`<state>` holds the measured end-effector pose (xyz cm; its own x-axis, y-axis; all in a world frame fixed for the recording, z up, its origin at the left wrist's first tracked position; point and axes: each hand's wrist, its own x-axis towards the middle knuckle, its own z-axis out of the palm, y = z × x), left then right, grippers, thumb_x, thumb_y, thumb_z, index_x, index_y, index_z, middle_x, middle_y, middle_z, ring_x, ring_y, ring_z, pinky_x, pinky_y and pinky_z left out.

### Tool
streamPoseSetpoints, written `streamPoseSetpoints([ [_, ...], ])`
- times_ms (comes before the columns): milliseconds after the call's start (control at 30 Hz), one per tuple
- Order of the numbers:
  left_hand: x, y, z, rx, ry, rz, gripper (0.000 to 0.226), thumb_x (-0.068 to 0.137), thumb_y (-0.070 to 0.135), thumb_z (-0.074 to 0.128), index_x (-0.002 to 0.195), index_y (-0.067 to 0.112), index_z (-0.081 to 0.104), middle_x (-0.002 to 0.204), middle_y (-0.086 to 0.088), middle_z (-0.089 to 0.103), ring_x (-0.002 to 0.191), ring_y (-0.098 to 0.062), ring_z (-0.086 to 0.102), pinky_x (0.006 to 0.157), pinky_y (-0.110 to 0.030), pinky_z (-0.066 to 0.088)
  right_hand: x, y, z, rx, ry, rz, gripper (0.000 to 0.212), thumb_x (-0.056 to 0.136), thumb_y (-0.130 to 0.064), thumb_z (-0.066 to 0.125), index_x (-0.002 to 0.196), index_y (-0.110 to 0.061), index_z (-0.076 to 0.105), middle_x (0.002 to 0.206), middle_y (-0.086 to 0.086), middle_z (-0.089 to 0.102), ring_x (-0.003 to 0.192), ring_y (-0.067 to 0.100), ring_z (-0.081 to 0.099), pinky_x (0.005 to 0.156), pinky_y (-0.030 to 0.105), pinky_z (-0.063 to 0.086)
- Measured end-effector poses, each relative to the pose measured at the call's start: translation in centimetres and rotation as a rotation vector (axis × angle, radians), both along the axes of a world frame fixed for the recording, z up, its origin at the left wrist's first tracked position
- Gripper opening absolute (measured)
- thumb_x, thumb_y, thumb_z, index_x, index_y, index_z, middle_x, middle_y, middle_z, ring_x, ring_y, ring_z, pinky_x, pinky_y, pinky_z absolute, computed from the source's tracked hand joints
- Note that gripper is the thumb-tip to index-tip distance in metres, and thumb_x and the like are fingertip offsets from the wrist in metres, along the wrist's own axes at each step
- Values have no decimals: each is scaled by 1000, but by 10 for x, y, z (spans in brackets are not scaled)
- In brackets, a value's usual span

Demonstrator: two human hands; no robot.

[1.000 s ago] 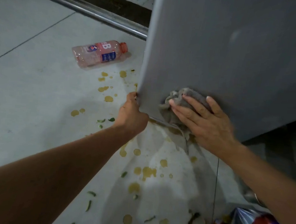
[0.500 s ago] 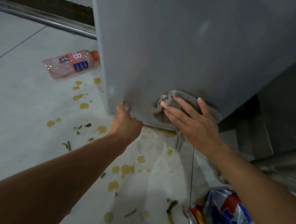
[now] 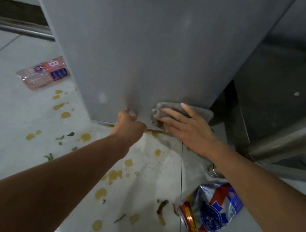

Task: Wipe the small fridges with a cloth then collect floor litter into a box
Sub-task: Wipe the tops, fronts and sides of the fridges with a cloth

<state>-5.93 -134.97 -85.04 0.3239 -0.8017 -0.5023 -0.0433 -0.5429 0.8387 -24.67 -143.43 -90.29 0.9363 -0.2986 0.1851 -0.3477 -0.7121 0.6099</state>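
Grey cloth (image 3: 184,109) lies under the right hand (image 3: 186,128), its fingers straight and spread, pressed low on the fridge (image 3: 145,49). The left hand (image 3: 129,124) grips the bottom edge. Wiping is underway; litter waits: bottle (image 3: 42,73) at 10 o'clock, crushed can (image 3: 212,209) at 5.

**Dim, soft light; wide-angle bend at the edges**

Overall dim and grey. The fridge (image 3: 154,50) face is evenly lit, with a faint pale sheen high on its right side. Deep shadow lies right of the fridge. The floor (image 3: 8,111) left of the fridge is brighter; a small glare patch sits on the tiles well below it. Fine detail soft throughout. Straight lines bow toward the frame edges.
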Motion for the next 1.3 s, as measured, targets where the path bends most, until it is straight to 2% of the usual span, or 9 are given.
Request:
streamPoseSetpoints([
  [167,-11,-4,1,22,-12,-24,57,85,-1,53,136,11,30,130,-3,44,114,-22,46,103,-41,40,-8,9,-16,24,38,-98,88,58,-5,74,139,-22,44,152,-5,33,143,22,23,117,43,-3],
  [267,-9,-3,4,26,-73,-82,57,84,0,56,136,11,35,138,-4,44,116,-23,46,96,-36,42,-12,9,-28,46,265,-123,94,76,-16,63,148,-21,3,159,-6,-3,142,23,-22,111,45,-26],
  [333,-6,-3,6,11,-119,-117,53,83,2,56,131,14,40,135,-3,46,116,-23,47,92,-34,42,-11,7,-23,1,270,-125,99,74,-20,66,146,-17,-2,158,-8,2,144,23,-18,112,45,-22],
  [433,-4,-3,12,-34,-158,-165,49,82,2,57,127,16,44,130,1,49,114,-21,49,91,-33,43,-2,13,-3,54,3,-102,81,56,-14,77,132,-20,50,143,-7,38,131,21,26,108,42,17],
  [533,-6,-4,18,-73,-198,-207,49,82,2,57,127,17,45,126,3,50,109,-17,52,86,-31,44,3,16,21,-12,-412,-156,42,60,-22,74,101,-29,68,130,-8,36,116,23,36,85,39,29],
  [767,-11,-8,22,-104,-274,-243,47,82,2,55,125,17,47,122,0,53,108,-19,54,91,-35,50,28,28,-3,-8,-1200,-453,21,87,-9,60,104,-16,50,129,5,34,120,32,36,105,37,40],
  [967,-2,-11,15,-86,-289,-270,46,78,1,58,122,16,50,121,-2,55,109,-22,55,93,-38,49,28,35,-20,559,-1476,-1090,47,78,0,64,119,4,43,138,23,35,117,39,48,89,28,39],
  [1100,1,-16,8,-128,-296,-281,36,72,-3,53,106,9,56,106,-13,61,98,-31,59,77,-36,49,20,32,4,419,-1633,-755,43,71,12,55,112,6,46,132,26,41,121,28,43,99,0,25],
  [1300,-6,-16,-4,-140,-271,-258,33,76,-4,53,105,12,55,105,-7,62,101,-26,60,91,-43,51,42,30,-7,632,-1778,-855,52,83,11,50,131,11,30,132,29,38,118,35,47,92,3,34],
])
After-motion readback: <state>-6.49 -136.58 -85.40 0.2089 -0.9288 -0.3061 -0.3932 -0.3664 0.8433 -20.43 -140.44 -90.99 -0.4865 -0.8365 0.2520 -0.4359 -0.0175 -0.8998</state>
